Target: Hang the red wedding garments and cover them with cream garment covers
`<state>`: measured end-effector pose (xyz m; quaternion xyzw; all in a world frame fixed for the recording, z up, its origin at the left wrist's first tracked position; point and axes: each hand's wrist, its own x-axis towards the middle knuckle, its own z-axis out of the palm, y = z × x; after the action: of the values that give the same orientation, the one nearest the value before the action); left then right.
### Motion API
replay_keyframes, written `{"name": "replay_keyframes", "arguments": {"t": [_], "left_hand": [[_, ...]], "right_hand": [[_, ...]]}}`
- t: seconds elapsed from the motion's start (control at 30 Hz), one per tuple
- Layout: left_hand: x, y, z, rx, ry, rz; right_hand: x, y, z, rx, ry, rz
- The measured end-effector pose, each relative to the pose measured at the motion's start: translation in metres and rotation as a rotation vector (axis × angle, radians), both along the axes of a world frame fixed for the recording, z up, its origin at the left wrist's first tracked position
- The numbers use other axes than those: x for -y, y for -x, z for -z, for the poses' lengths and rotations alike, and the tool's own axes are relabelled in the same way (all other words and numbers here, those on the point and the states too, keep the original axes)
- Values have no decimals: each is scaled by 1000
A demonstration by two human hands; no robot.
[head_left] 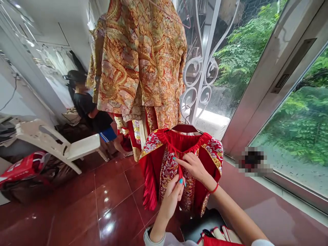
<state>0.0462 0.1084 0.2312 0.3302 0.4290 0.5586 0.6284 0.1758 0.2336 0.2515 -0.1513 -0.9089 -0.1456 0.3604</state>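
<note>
A red embroidered garment (pixel 156 160) with fringe hangs on a dark hanger (pixel 185 128) in front of me. My left hand (pixel 173 196) is closed, pinching the red tie cord at the garment's front, low down. My right hand (pixel 195 166) pinches the same cord higher, just under the neckline; a red bracelet circles that wrist. Behind hangs a larger gold and red embroidered robe (pixel 138 58) on its own hanger.
A white scrolled metal grille (pixel 202 75) and glass sliding door (pixel 294 112) stand to the right. A person in black (pixel 89 111) sits at the left behind a white plastic chair (pixel 58 145). Red bag (pixel 23 167) lies on the glossy red tile floor (pixel 107 212).
</note>
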Motion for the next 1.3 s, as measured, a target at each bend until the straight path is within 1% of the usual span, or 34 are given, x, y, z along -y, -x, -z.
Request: {"name": "replay_keyframes", "arguments": {"t": [0.07,0.13,0.2,0.27,0.33,0.4,0.47,0.5,0.53,0.57,0.6,0.67,0.73,0.8,0.87,0.9,0.93,1.0,1.07,1.13,1.17,1.23,1.3], "left_hand": [[1,-3,-8,-13,-13,11],[3,0,-15,-46,-48,37],[2,10,-20,-119,-121,58],[-2,27,-23,-254,-217,54],[-10,45,-25,-440,-306,13],[-22,58,-28,-623,-381,-49],[-35,62,-32,-758,-476,-157],[-42,60,-36,-798,-539,-212],[-48,57,-40,-821,-608,-252],[-55,53,-45,-833,-672,-262],[-62,50,-50,-845,-719,-232],[-76,45,-60,-879,-734,-97],[-90,44,-68,-912,-680,66],[-101,45,-73,-907,-658,214],[-109,44,-75,-835,-657,339],[-111,43,-75,-768,-642,371],[-112,41,-75,-675,-616,374],[-108,40,-77,-416,-539,307],[-97,44,-82,-126,-467,178],[-80,59,-88,108,-422,4],[-70,70,-90,191,-419,-95],[-50,95,-90,308,-470,-305],[-34,119,-82,373,-563,-488]], "right_hand": [[0,8,4,20,-30,52],[2,15,6,42,-19,85],[4,17,3,78,19,99],[5,12,-4,145,80,79],[6,3,-15,168,182,25],[7,-6,-26,100,332,-45],[8,-12,-34,-17,486,-110],[8,-14,-37,-69,530,-137],[7,-16,-38,-109,539,-151],[7,-17,-38,-137,508,-151],[7,-18,-37,-146,445,-138],[6,-19,-35,-101,272,-87],[6,-22,-32,-6,109,-33],[5,-25,-29,60,-2,-3],[5,-27,-25,57,-49,-3],[5,-28,-22,40,-45,-5],[5,-29,-20,22,-26,-8],[5,-31,-13,-2,50,-3],[7,-32,-8,-21,133,4],[10,-34,-3,-65,186,20],[11,-36,-1,-93,200,36],[13,-42,2,-148,228,81],[10,-51,7,-177,281,125]]}}
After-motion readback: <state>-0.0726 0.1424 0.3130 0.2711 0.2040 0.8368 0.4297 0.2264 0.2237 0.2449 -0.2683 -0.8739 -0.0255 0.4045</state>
